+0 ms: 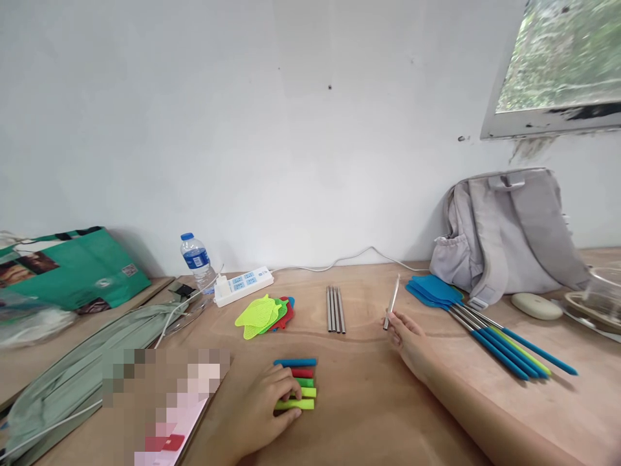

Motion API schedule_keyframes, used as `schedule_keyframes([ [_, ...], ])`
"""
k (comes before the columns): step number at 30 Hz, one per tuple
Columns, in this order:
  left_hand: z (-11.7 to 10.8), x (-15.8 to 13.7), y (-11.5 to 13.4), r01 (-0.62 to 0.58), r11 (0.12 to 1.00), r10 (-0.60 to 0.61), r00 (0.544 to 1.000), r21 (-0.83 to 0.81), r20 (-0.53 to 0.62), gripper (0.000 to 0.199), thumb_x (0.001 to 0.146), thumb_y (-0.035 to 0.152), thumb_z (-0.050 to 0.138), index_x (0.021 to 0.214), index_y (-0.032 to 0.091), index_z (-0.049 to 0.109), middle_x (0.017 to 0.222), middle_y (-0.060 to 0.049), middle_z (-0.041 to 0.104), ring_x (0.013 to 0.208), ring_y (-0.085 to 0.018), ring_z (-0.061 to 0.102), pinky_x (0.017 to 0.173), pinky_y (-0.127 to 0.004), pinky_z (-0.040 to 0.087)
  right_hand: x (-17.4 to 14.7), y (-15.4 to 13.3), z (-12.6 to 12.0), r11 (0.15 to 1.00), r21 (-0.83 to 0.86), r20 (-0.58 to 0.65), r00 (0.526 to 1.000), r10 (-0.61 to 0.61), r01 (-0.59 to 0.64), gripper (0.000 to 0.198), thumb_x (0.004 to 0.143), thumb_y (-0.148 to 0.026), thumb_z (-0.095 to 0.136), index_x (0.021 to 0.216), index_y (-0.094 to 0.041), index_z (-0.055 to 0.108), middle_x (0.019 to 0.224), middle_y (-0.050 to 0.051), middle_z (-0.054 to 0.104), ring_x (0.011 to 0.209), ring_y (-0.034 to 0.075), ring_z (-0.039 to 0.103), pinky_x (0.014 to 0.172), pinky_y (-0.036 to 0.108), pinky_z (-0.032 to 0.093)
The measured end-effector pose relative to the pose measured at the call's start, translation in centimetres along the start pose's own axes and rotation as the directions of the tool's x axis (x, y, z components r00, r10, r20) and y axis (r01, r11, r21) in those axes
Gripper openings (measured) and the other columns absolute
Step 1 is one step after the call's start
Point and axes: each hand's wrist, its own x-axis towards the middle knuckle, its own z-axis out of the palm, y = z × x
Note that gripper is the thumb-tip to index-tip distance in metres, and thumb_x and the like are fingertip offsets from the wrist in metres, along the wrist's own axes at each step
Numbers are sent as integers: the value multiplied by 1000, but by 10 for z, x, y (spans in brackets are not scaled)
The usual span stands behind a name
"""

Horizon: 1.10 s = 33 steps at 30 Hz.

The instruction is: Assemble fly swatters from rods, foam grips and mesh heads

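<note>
Above the bench (359, 414), a right hand (410, 340) is holding one metal rod (394, 294)

Across the middle of the head view, the right fingers are grasping the rod near its lower end, its top leaning to the right. The left hand (269, 404) is resting over a row of coloured handles (305, 393), its fingers lying bent across the nearer yellow ones; whether they are gripping one, I cannot tell. A light, steady pinch is probably suiting the slim rod best, and the left fingers are likely needing to single out one handle without rolling its neighbours.

Beyond, four more rods (336, 310) are lying side by side, with mesh heads (259, 314) overlapping to their left. Rightward, swatters (502, 356) are lying before a grey backpack (524, 226), probably limiting room there. Leftward, a power strip (244, 285) is lying beside a standing bottle (198, 262).
</note>
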Motion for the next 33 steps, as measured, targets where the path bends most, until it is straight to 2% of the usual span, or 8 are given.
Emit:
schedule_keyframes([
  [4, 0, 1, 3, -4, 997, 4, 1000, 82, 0, 5, 71, 23, 55, 75, 21, 56, 80, 0, 56, 78, -17, 48, 68, -26, 35, -25, 5, -4, 977, 164, 29, 990, 136, -139, 19, 58, -23, 72, 65, -19, 55, 68, 1, 64, 50, 8, 44, 45, 20, 36],
  [8, 3, 2, 7, -103, 992, 102, 995, 74, 9, 10, 77, 29, 49, 79, 22, 57, 84, -2, 58, 82, -18, 49, 77, -30, 35, -47, 4, -3, 948, 222, 36, 974, 225, -228, 17, 57, -14, 72, 66, -20, 59, 77, -1, 64, 62, 9, 53, 60, 20, 44],
  [11, 15, 4, 17, -108, 994, 107, 994, -12, -34, 18, 83, 32, 40, 83, 21, 54, 88, -3, 56, 84, -17, 49, 77, -28, 37, -55, -2, 0, 915, 277, 123, 956, 268, -292, 9, 64, -25, 67, 64, -18, 62, 73, 0, 62, 67, 13, 56, 68, 25, 45],
  [13, 26, 7, 27, -85, 992, 80, 995, -89, -64, 22, 87, 33, 32, 85, 21, 50, 90, -4, 55, 82, -15, 50, 74, -25, 39, -58, -6, 3, 895, 302, 230, 936, 267, -329, 23, 71, -37, 59, 62, -16, 64, 70, 2, 59, 67, 15, 57, 68, 28, 45],
  [16, 42, 9, 39, -84, 985, 75, 995, -148, -69, 25, 89, 32, 23, 90, 20, 45, 87, -3, 56, 77, -14, 52, 68, -22, 39, -64, -8, 9, 905, 273, 375, 903, 212, -326, 38, 77, -43, 50, 58, -14, 65, 70, 4, 57, 63, 15, 55, 63, 28, 43],
  [21, 54, 9, 44, -102, 988, 98, 994, -115, -39, 22, 89, 31, 24, 97, 21, 42, 82, -2, 59, 71, -14, 57, 59, -19, 38, -76, -8, 17, 944, 177, 494, 855, 160, -279, 42, 81, -41, 44, 61, -13, 67, 72, 5, 54, 65, 14, 52, 64, 27, 41],
  [27, 52, 11, 43, -234, 972, 226, 950, -12, -216, 19, 88, 26, 29, 95, 21, 46, 78, -2, 60, 69, -14, 57, 61, -20, 40, -77, -9, 18, 960, 114, 501, 850, 166, -254, 38, 80, -39, 45, 62, -15, 68, 70, 5, 53, 65, 15, 51, 64, 28, 40],
  [33, 49, 14, 42, -287, 952, 306, 900, 106, -310, 17, 86, 25, 38, 91, 21, 54, 73, -1, 61, 64, -14, 56, 60, -22, 41, -77, -11, 19, 974, 70, 465, 871, 159, -216, 39, 79, -41, 45, 60, -16, 67, 72, 4, 51, 67, 16, 51, 66, 30, 40],
])
